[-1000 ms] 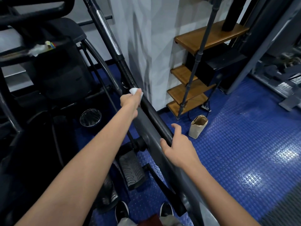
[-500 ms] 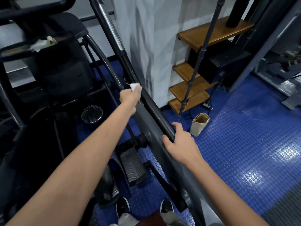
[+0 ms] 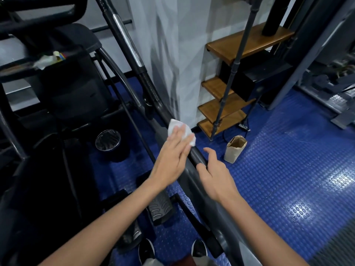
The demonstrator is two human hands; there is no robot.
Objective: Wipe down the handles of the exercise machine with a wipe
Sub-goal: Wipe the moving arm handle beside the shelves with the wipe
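The left hand (image 3: 173,160) presses a crumpled white wipe (image 3: 181,131) under nearly straight fingers onto the slanted black machine handle bar (image 3: 197,160). At its four o'clock, the right hand (image 3: 215,173) hovers loosely open, fingertips touching the bar, holding nothing.

The scene is lit from overhead, and bright glare patches are thrown on the studded blue floor (image 3: 299,208) at the right. The left side, around the black machine body (image 3: 57,179), is left dim, with detail lost in shadow. A highlight is seen on the chrome section of the handle bar (image 3: 126,41). Motion blur is shown on the hands (image 3: 172,160) and the white pillar (image 3: 172,54). Straight lines are bowed toward the edges by the wide lens.
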